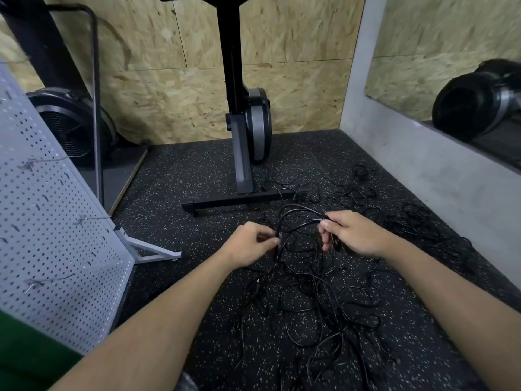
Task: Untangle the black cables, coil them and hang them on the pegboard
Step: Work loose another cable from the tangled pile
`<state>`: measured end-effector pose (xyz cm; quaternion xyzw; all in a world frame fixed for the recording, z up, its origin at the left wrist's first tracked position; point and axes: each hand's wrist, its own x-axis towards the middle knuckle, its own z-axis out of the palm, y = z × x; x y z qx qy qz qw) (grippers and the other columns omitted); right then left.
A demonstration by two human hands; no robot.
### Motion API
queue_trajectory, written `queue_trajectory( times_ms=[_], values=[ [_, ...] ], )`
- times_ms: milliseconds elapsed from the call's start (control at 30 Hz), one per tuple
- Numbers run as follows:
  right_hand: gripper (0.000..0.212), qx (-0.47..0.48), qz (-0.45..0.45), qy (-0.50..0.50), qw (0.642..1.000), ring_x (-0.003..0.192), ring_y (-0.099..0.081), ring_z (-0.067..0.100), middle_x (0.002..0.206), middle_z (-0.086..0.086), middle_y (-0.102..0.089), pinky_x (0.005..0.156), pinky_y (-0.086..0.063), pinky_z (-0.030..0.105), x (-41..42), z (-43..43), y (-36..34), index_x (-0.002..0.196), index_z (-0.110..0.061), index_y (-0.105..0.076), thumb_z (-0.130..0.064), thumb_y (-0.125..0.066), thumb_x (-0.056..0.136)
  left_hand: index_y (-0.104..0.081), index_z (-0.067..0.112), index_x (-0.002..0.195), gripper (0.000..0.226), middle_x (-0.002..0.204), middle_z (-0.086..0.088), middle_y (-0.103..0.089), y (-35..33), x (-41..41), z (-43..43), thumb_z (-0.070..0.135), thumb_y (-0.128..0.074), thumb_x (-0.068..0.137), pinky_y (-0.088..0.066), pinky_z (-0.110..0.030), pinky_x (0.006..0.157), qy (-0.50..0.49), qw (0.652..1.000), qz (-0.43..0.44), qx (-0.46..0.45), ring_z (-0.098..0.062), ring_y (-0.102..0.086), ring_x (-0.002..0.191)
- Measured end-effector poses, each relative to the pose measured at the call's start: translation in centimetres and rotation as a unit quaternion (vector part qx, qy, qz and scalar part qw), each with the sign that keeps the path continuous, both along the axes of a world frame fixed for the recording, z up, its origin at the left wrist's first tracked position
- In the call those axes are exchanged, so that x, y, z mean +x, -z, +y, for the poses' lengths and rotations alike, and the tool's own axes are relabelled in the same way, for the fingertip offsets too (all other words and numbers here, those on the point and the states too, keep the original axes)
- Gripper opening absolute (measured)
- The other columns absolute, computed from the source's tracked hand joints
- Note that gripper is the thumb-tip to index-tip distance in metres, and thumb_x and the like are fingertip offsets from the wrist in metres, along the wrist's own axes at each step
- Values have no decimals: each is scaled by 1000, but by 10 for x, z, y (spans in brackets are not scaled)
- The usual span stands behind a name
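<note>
Hands work tangled black cables (310,292) above speckled floor (197,193): left hand (249,244) and right hand (349,232) each pinch one strand.

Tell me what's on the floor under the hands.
Under the left hand and right hand, which both pinch a raised cable loop, a tangle of black cables lies on the speckled floor. The hands hide whatever lies directly beneath them.
</note>
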<state>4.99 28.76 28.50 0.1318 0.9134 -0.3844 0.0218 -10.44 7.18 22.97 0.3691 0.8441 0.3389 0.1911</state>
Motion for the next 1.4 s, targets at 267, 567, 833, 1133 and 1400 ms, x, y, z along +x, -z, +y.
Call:
queue_trajectory(
  times_ms=[267,567,833,1133,1400],
  values=[
    [26,-30,73,20,997,98,-73,5,99,-11,-79,99,-55,45,-7,-10,8,107,-20,-72,-22,-46,111,-75,0,96,15,94,-14,-80,-32,11,17,7,-63,102,-65,-36,81,-130,932,-241,236,-28,-76,86],
    [23,0,106,26,994,98,-73,5,104,-11,-78,91,-60,43,-17,-32,0,115,-26,-72,-25,-50,109,-69,-11,105,12,93,-27,-75,-72,17,23,-2,-63,99,-64,-23,66,-216,805,-393,387,-23,-76,68],
    [26,6,108,29,994,85,-66,-2,99,-16,-75,80,-49,24,-16,-44,-5,106,-28,-73,-27,-48,110,-66,-12,99,11,87,-24,-76,-73,20,26,-4,-61,100,-64,-24,66,-225,761,-455,404,-26,-78,75],
    [23,-48,198,93,975,85,-72,8,88,-2,-75,87,-53,31,-21,-47,-10,96,-19,-67,-18,-48,109,-71,19,121,26,114,-1,-79,-39,23,20,31,-53,106,-59,-35,90,-11,914,-350,203,-24,-73,107],
    [23,-258,244,127,926,93,-77,24,92,6,-75,97,-58,45,-23,-46,-15,105,-5,-65,-11,-44,111,-72,17,117,17,93,0,-74,8,40,34,22,-69,101,-56,-32,84,86,978,-170,83,-9,-67,85]
  ],
)
